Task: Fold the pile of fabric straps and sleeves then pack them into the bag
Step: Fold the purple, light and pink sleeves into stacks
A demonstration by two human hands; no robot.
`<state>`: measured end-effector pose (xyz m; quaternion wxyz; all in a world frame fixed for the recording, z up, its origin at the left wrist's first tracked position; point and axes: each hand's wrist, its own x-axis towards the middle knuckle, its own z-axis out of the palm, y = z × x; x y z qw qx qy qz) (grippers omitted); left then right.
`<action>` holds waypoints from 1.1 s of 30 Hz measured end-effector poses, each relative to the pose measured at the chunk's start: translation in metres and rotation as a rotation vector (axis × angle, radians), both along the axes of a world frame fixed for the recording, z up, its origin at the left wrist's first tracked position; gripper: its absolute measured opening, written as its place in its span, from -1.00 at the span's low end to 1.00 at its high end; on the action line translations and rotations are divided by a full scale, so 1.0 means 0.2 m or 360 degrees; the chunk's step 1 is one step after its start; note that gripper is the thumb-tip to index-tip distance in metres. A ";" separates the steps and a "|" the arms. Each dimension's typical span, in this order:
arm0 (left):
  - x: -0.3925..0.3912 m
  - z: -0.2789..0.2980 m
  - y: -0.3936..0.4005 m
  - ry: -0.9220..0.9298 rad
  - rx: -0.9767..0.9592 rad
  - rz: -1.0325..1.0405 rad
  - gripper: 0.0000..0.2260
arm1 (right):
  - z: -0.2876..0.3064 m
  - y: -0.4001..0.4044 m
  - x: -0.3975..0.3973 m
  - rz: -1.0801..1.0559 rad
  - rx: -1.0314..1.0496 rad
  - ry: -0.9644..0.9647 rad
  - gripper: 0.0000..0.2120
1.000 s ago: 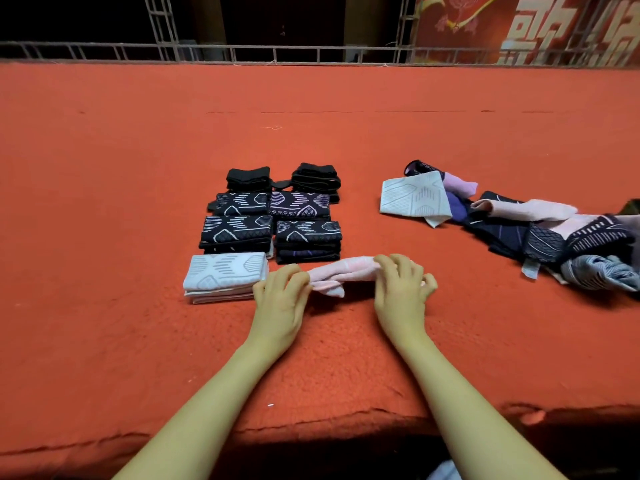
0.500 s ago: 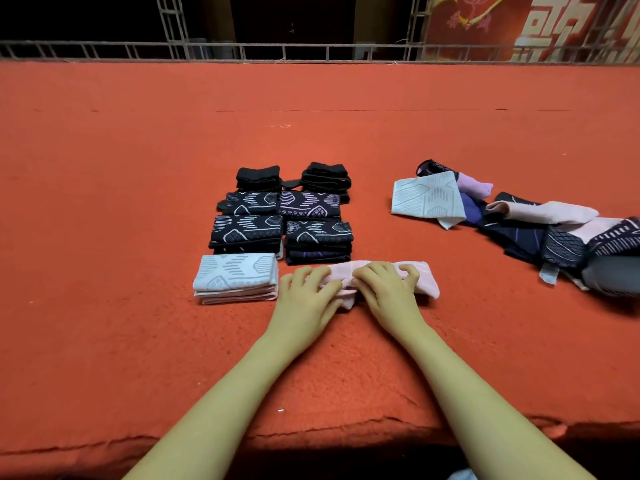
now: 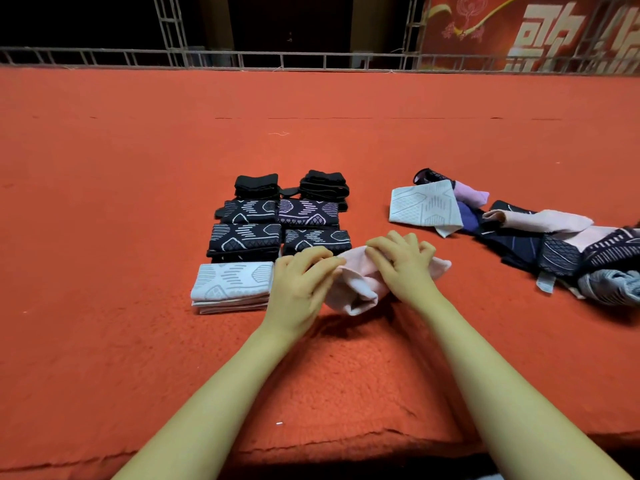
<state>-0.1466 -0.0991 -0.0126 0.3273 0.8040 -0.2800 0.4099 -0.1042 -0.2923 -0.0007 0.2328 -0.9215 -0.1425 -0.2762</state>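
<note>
A pale pink sleeve (image 3: 356,289) is held a little above the red carpet, its near end drooping over a shadow. My left hand (image 3: 301,282) pinches its left part, and my right hand (image 3: 401,265) grips its right part with curled fingers. To the left lies a folded white patterned stack (image 3: 232,285). Behind it are folded dark patterned stacks (image 3: 246,237) and black stacks (image 3: 323,187) in two columns. The unfolded pile of straps and sleeves (image 3: 554,244) sprawls at the right, with a white patterned piece (image 3: 424,206) at its left end. No bag is in view.
The red carpet (image 3: 138,202) covers a raised platform whose front edge (image 3: 311,445) runs below my forearms. A metal railing (image 3: 277,60) lines the far side, with a red banner (image 3: 536,32) behind it.
Both hands have drawn together on the pink sleeve and raised it off the carpet, bunching it; before it lay flat and stretched out in front of the dark stacks.
</note>
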 end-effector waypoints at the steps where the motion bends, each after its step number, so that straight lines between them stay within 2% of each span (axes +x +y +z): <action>1: 0.00 0.01 -0.01 0.0025 -0.0017 0.0006 -0.83 | 0.00 0.00 -0.01 -0.0015 0.0031 -0.0042 -0.64; 4: -0.01 0.01 -0.04 0.0169 -0.0056 0.0121 -0.77 | 0.00 0.02 -0.09 -0.0043 0.0230 -0.0150 -0.67; 6: -0.01 0.01 -0.03 0.0295 -0.0144 0.0161 -0.74 | -0.03 0.04 -0.15 0.0074 0.0233 -0.0163 -0.73; 9: -0.02 0.02 -0.03 0.0404 -0.0189 0.0152 -0.69 | -0.09 0.08 -0.23 0.0282 0.0186 -0.0063 -0.71; 13: -0.03 0.07 -0.04 0.0579 -0.0213 0.0191 -0.59 | -0.09 0.11 -0.28 0.0302 0.0456 0.0066 -0.64; 17: -0.02 0.11 -0.01 0.0450 -0.0141 0.0313 -0.63 | -0.03 0.13 -0.29 0.0241 0.0385 -0.0049 -0.72; 20: -0.02 0.13 -0.01 0.0395 -0.0186 0.0352 -0.68 | 0.05 0.13 -0.29 0.0062 0.0409 -0.0310 -0.75; 24: -0.04 0.14 -0.03 0.0428 -0.0233 0.0402 -0.68 | 0.14 0.11 -0.29 -0.0184 0.0200 -0.0622 -0.74; 27: -0.04 0.15 -0.04 0.0448 -0.0269 0.0489 -0.70 | 0.15 0.12 -0.28 -0.0201 0.0183 -0.0526 -0.70; 33: -0.02 0.18 -0.03 0.0446 -0.0211 0.0656 -0.74 | 0.05 0.12 -0.34 0.0195 0.0221 -0.0279 -0.76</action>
